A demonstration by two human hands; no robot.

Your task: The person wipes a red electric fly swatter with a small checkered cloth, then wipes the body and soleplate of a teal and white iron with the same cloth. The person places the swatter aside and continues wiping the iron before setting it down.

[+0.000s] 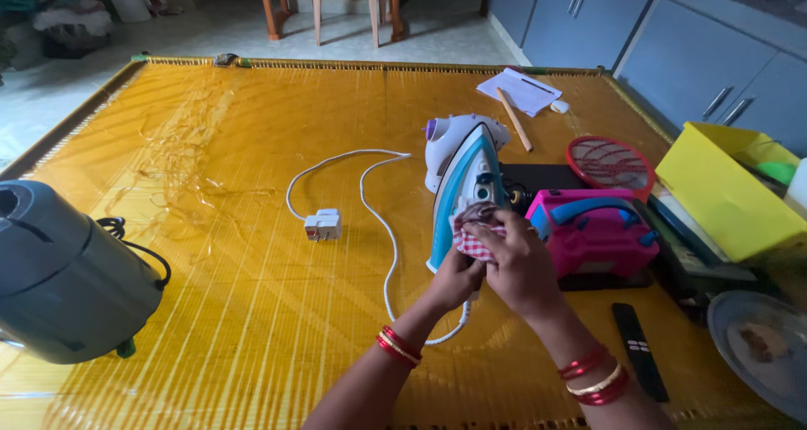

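I sit at a yellow mat [235, 253] spread on the floor, with both hands close together at the iron [464, 186]. The iron stands upright on its heel near the middle of the mat, its blue and white body facing me. My right hand [519, 266] has its fingers closed around a red-checked cloth [472, 238], pressing it against the iron's lower edge. My left hand [454, 280] sits just beneath, its fingers curled against the cloth and the iron's base. Red bangles ring both wrists.

The iron's white cord [370, 196] loops left across the mat to a white plug [323, 225] lying loose. Just right of the iron is a pink box [593, 232] with a blue handle, and behind that a red round racket [611, 163]. A black remote [639, 350] lies near my right wrist. At the far edge lie a paper [519, 89] and a wooden stick [514, 119]. A grey appliance [67, 274] rests at the left edge, and a yellow bin [723, 186] stands on the right.
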